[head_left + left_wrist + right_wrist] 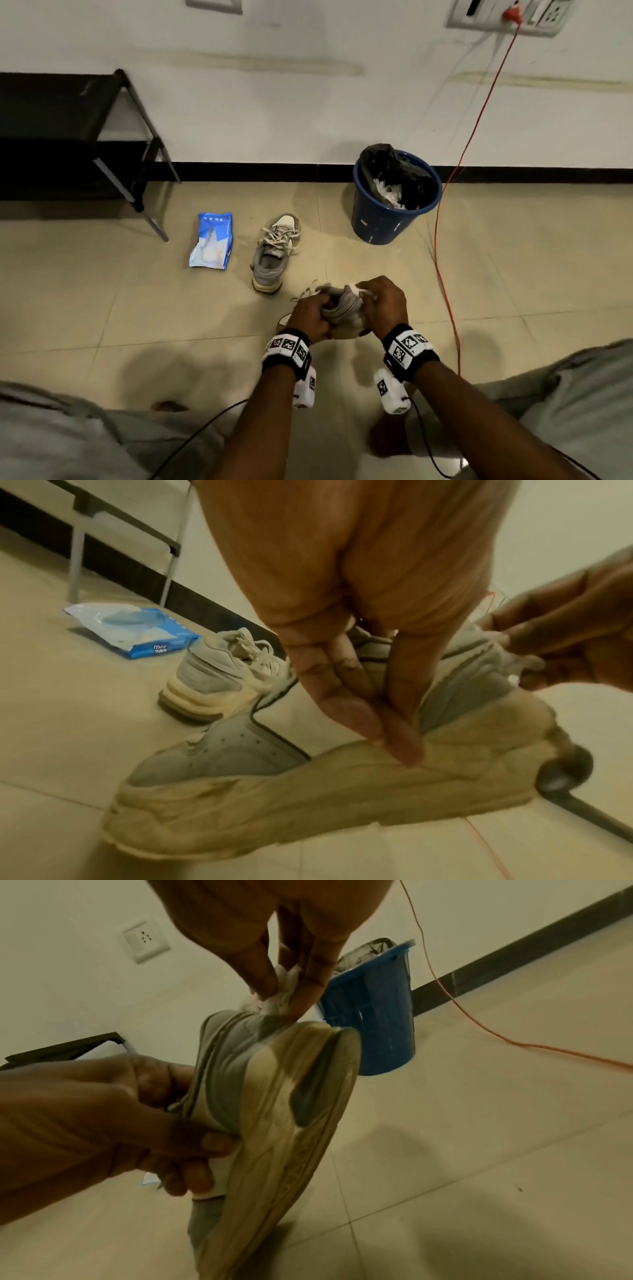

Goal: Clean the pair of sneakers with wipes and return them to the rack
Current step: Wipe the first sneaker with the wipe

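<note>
I hold one grey sneaker (344,310) with a yellowed sole (308,799) above the floor, tipped on its side. My left hand (310,317) grips its side, fingers (346,696) over the collar and reaching the sole. My right hand (382,303) pinches a crumpled white wipe (274,996) against the sneaker's heel (253,1026). The second sneaker (275,251) stands upright on the floor beyond my hands, laces loose. A blue pack of wipes (212,240) lies to its left. The black shoe rack (68,137) stands at the far left against the wall.
A blue bin (394,198) with a black liner and used wipes stands at the right by the wall. An orange cable (445,274) runs from a wall socket (510,13) down across the floor on my right. My knees frame the bottom corners.
</note>
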The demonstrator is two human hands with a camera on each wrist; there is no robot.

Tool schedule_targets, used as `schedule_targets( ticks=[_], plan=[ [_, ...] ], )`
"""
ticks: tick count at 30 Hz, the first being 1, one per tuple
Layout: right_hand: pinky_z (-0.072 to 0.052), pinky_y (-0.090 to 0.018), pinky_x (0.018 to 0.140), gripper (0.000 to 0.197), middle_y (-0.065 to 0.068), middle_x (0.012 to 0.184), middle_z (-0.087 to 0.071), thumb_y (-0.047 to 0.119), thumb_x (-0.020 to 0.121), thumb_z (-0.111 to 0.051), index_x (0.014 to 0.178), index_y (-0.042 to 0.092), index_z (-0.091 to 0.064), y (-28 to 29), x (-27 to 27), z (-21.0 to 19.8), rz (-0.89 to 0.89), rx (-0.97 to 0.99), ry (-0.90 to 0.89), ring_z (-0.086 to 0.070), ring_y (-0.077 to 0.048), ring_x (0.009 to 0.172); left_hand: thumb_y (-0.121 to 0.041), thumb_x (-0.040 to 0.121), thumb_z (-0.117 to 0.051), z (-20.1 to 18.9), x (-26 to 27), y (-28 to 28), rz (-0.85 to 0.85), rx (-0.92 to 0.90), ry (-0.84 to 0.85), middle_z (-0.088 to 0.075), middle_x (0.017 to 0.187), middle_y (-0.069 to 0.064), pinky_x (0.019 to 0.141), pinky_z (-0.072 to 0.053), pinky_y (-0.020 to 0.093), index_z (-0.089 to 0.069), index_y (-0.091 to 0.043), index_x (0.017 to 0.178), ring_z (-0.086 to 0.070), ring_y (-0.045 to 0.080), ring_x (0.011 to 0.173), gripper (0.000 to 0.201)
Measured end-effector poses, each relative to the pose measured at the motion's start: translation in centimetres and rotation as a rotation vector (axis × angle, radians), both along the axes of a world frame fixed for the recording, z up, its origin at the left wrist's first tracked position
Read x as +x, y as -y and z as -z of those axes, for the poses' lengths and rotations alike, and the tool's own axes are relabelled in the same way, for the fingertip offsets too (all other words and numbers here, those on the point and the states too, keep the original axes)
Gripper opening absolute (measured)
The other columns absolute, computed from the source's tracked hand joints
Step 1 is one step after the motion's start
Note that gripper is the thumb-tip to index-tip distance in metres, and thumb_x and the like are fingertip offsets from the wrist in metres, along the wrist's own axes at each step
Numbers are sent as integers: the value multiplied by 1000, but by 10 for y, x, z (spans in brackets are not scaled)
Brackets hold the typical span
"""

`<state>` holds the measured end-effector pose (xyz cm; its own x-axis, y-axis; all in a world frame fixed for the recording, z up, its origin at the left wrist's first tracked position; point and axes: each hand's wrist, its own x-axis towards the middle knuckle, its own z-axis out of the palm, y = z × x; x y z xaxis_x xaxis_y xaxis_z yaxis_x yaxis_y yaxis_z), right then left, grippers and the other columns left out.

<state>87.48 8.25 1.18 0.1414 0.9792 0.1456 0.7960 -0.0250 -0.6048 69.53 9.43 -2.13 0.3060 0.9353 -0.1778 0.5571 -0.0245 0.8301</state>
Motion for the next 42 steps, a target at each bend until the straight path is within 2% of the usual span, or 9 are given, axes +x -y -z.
schedule_targets(
  ticks=[4, 7, 12, 17, 25, 29, 33, 39, 42],
  plan=[
    [-49, -28, 59, 11, 1, 80, -63, 8, 76, -67, 83, 17, -71, 19, -20, -4, -142, 50, -13, -60, -19, 71, -32, 63, -83, -7, -10, 0, -60, 2, 173, -70, 108, -16, 88, -44, 12, -71, -30, 110, -63, -1, 106, 49],
    [-49, -29, 57, 14, -7, 84, -63, 15, 77, -69, 90, 17, -74, 26, -34, -9, -498, 88, 302, -60, -29, 73, -35, 56, -84, -17, -16, 1, -61, 2, 220, -69, 93, -22, 79, -48, 7, -70, -32, 105, -64, -10, 89, 51],
    [-44, -20, 64, 14, 2, 84, -57, 22, 86, -57, 89, 13, -68, -7, -30, -21, -74, 44, 72, -58, -25, 78, -20, 65, -84, -15, -23, -8, -66, -115, 174, -71, 92, -4, 74, -58, 32, -75, -18, 100, -68, 18, 88, 36],
    [-46, -32, 70, 13, -4, 93, -58, 17, 83, -63, 95, 19, -65, 7, -53, -19, -470, -182, 246, -55, -24, 84, -20, 68, -73, -11, -16, -3, -80, -82, 168, -72, 93, 2, 66, -53, 25, -71, -17, 99, -65, 16, 79, 31],
    [-42, -25, 67, 23, -9, 88, -61, 13, 83, -57, 98, 9, -74, -20, -51, -22, -71, -25, 121, -58, -26, 76, -19, 63, -93, 3, -6, 2, -238, -172, 322, -68, 72, 1, 43, -50, 24, -74, -9, 73, -66, 15, 50, 24],
    [-43, -29, 59, 19, -7, 81, -58, 21, 80, -60, 90, 12, -73, -1, -51, -22, -360, -12, 225, -54, -24, 69, -32, 62, -85, 4, -6, 6, -281, -117, 378, -72, 83, -3, 55, -60, 34, -76, -19, 83, -70, 14, 64, 27],
    [-35, -23, 63, 10, -5, 79, -58, 9, 83, -64, 84, 12, -74, -24, -35, -21, -42, -36, 117, -56, -24, 69, -20, 56, -97, 13, -8, 4, -254, -177, 396, -70, 72, 0, 49, -58, 37, -71, -7, 64, -69, 19, 56, 30],
    [-43, -29, 59, 14, -4, 79, -57, 5, 80, -65, 87, 13, -74, 2, -29, -20, -284, -3, 162, -54, -21, 67, -23, 60, -92, 21, -9, 1, -252, -202, 404, -72, 108, 15, 61, -62, 42, -78, -19, 85, -72, 33, 88, 30],
    [-45, -30, 57, 20, -7, 80, -60, 14, 77, -52, 80, 15, -72, 14, -30, -14, -465, -33, 256, -59, -29, 70, -35, 56, -85, 29, -11, -1, -203, -161, 342, -76, 90, -5, 83, -60, 39, -76, -29, 81, -71, 23, 96, 28]
  ],
)
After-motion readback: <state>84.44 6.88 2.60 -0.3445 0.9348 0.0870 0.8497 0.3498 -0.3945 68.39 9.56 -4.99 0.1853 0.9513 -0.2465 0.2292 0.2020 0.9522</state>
